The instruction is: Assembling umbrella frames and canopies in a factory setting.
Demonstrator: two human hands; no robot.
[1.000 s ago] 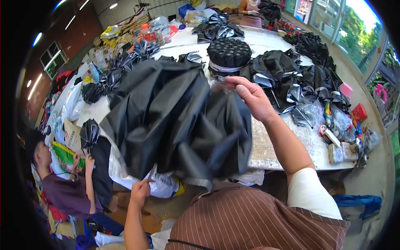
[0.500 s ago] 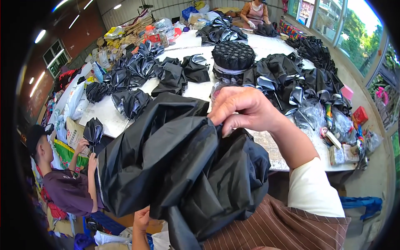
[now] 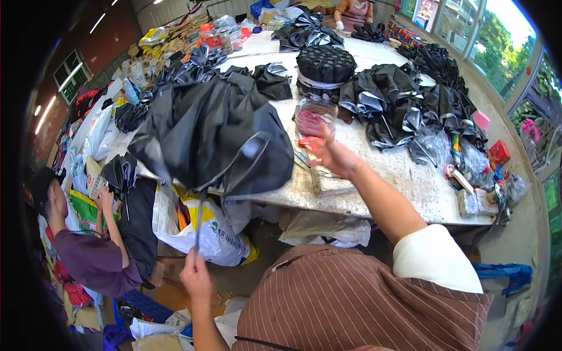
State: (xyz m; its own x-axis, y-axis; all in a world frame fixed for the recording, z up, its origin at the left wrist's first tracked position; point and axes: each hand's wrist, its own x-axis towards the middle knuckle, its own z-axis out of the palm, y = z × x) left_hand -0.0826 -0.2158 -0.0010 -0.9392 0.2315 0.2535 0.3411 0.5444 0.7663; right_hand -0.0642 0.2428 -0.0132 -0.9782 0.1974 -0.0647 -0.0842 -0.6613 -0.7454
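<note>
My left hand [image 3: 196, 278] grips the thin metal shaft [image 3: 199, 225] of a black umbrella [image 3: 211, 137] low down. The umbrella stands tilted above it, its loose canopy partly spread in folds and slightly blurred by motion. My right hand [image 3: 332, 157] is apart from the canopy, over the table, fingers stretched out and a little smeared. Beside it are a clear plastic jar [image 3: 316, 119] with pinkish contents and a red item [image 3: 308, 142] partly hidden by the fingers. Under that forearm lies a pale flat block [image 3: 331, 182].
Black umbrellas [image 3: 383, 102] lie heaped on the white table [image 3: 404, 199]. A round bundle of folded ones [image 3: 325, 65] stands mid-table. At left sits a co-worker in purple [image 3: 93, 260] with a black umbrella; another person [image 3: 353, 14] is at the far end. A white sack [image 3: 213, 234] stands below the edge.
My right hand has let go of the black canopy fabric and moved down and away from it. The umbrella has swung up and left, and its shaft now shows above my left hand.
</note>
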